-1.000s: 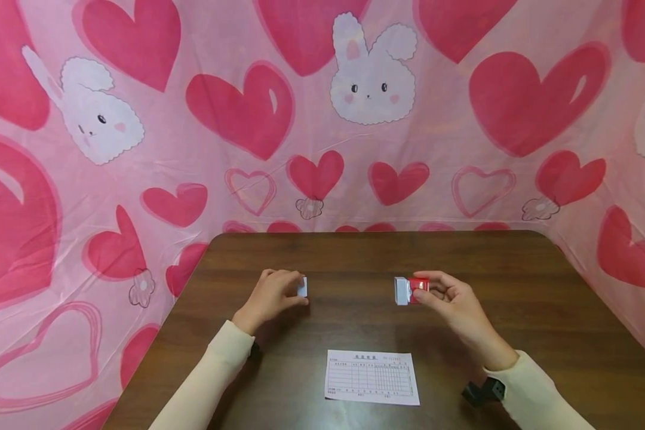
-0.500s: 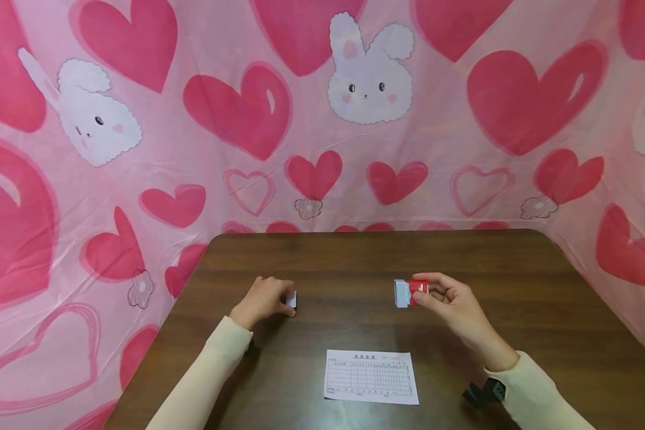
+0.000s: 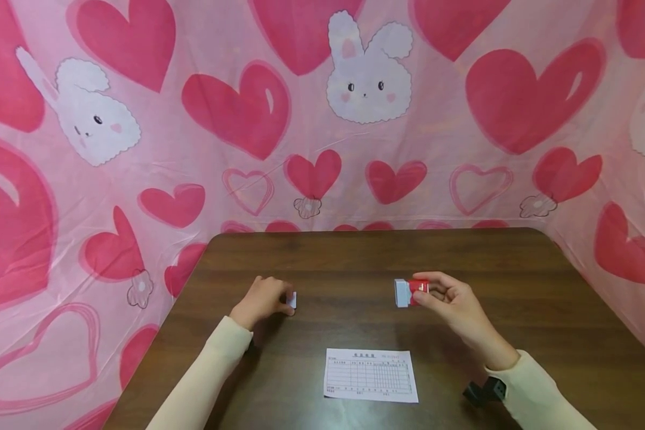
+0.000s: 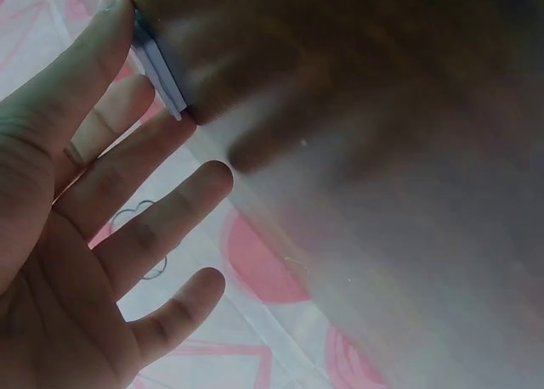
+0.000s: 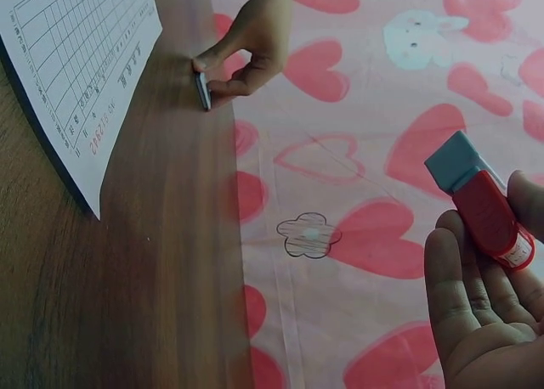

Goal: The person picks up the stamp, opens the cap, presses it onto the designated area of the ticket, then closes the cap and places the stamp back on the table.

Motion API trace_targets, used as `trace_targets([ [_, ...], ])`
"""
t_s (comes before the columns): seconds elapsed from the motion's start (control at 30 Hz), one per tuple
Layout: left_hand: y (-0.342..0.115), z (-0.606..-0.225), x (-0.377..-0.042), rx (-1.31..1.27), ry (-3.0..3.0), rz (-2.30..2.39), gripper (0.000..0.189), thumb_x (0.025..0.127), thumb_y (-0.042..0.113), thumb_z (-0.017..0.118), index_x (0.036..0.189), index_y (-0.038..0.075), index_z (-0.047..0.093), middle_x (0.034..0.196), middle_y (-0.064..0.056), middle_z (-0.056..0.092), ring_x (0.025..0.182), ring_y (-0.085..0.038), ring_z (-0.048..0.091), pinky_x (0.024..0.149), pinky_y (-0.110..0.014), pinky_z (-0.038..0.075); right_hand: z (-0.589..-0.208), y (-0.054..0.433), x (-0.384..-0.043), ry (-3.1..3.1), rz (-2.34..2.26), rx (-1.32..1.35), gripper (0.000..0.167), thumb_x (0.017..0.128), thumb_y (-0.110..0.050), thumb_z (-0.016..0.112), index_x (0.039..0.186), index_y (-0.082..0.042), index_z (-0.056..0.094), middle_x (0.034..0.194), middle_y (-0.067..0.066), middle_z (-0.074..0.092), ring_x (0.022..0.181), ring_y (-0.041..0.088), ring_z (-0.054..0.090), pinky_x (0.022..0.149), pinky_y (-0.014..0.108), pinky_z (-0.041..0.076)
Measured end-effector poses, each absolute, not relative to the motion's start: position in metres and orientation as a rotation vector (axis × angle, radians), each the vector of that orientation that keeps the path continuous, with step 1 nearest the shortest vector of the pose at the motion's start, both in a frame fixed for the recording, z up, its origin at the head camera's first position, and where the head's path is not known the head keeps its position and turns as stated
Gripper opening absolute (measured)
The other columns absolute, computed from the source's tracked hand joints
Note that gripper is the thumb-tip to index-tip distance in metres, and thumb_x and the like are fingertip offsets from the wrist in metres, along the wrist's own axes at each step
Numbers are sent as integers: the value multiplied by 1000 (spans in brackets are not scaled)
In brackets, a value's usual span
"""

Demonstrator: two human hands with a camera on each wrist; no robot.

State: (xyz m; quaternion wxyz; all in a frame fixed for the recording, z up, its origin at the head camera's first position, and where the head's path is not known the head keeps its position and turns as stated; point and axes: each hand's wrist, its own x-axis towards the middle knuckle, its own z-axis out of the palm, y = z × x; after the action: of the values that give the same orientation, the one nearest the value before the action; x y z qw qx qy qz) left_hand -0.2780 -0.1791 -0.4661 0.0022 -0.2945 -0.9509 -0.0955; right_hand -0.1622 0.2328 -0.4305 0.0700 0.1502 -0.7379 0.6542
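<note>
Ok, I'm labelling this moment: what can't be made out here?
Small pale piece: head view, partly hidden by the left hand.
Red object: head view, partly covered by the right hand.
Paper slip: right wrist view, cut off by the top edge.
Its fine print: head view, too small.

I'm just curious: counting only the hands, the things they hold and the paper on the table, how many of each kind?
Left hand and right hand: 2
Red piece with a grey end, held: 1
Small flat pale piece, pinched: 1
Printed form: 1
Total: 5
</note>
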Motion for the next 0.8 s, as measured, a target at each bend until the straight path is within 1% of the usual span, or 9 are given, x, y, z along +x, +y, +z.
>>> trace_targets([
  [0.17, -182, -465, -281, -966, -2964, -344, 26, 78, 33, 96, 86, 20, 74, 78, 10, 69, 75, -11, 61, 82, -51, 45, -428, 234, -164, -2216, 1979, 444, 33, 96, 5, 72, 128, -5, 69, 104, 2, 76, 86, 17, 74, 81, 25, 61],
  [0.23, -182, -461, -281, -983, -2955, -357, 26, 80, 32, 94, 91, 20, 74, 82, 9, 70, 77, -11, 62, 83, -51, 47, -426, 235, -165, -2217, 1974, 443, 33, 97, 5, 72, 127, -7, 68, 104, 1, 77, 87, 16, 73, 82, 24, 61],
  [0.33, -177, -451, -276, -1024, -2912, -360, 27, 85, 32, 91, 99, 16, 74, 88, 4, 74, 81, -15, 66, 84, -53, 50, -423, 236, -167, -2222, 1950, 443, 32, 96, 6, 72, 125, -5, 64, 102, -1, 77, 86, 15, 72, 82, 22, 60],
  [0.43, -166, -440, -261, -1108, -2818, -330, 33, 88, 32, 88, 110, 10, 75, 102, -4, 77, 92, -21, 72, 87, -55, 50, -425, 235, -165, -2261, 1895, 439, 32, 95, 6, 73, 123, 2, 59, 100, -1, 76, 85, 13, 71, 80, 21, 60],
  [0.53, -148, -433, -239, -1276, -2693, -255, 37, 90, 33, 86, 115, 9, 76, 119, -8, 77, 109, -22, 72, 89, -51, 50, -430, 233, -160, -2322, 1813, 442, 35, 93, 4, 76, 123, 8, 58, 100, 5, 76, 83, 14, 71, 77, 22, 60],
  [0.6, -136, -431, -223, -1409, -2614, -200, 35, 90, 33, 86, 117, 11, 77, 127, -7, 75, 119, -20, 70, 89, -48, 50, -433, 232, -156, -2360, 1749, 450, 36, 92, 2, 79, 122, 8, 59, 100, 10, 76, 81, 16, 70, 76, 23, 60],
  [0.63, -130, -431, -216, -1471, -2585, -188, 33, 90, 32, 86, 116, 13, 78, 128, -6, 74, 120, -18, 69, 89, -46, 49, -435, 231, -155, -2377, 1714, 454, 36, 91, 1, 80, 121, 7, 60, 100, 12, 75, 80, 16, 70, 74, 23, 60],
  [0.73, -113, -433, -198, -1617, -2530, -123, 28, 91, 32, 86, 115, 20, 78, 124, 2, 75, 119, -11, 67, 90, -40, 49, -437, 228, -151, -2416, 1631, 469, 35, 89, -1, 83, 119, 2, 63, 99, 12, 75, 78, 17, 70, 71, 25, 60],
  [0.8, -104, -436, -188, -1693, -2519, -72, 30, 90, 31, 86, 118, 23, 78, 124, 6, 74, 119, -8, 65, 90, -36, 49, -438, 227, -149, -2438, 1586, 488, 35, 88, -2, 84, 117, -1, 64, 99, 10, 75, 79, 17, 70, 70, 26, 59],
])
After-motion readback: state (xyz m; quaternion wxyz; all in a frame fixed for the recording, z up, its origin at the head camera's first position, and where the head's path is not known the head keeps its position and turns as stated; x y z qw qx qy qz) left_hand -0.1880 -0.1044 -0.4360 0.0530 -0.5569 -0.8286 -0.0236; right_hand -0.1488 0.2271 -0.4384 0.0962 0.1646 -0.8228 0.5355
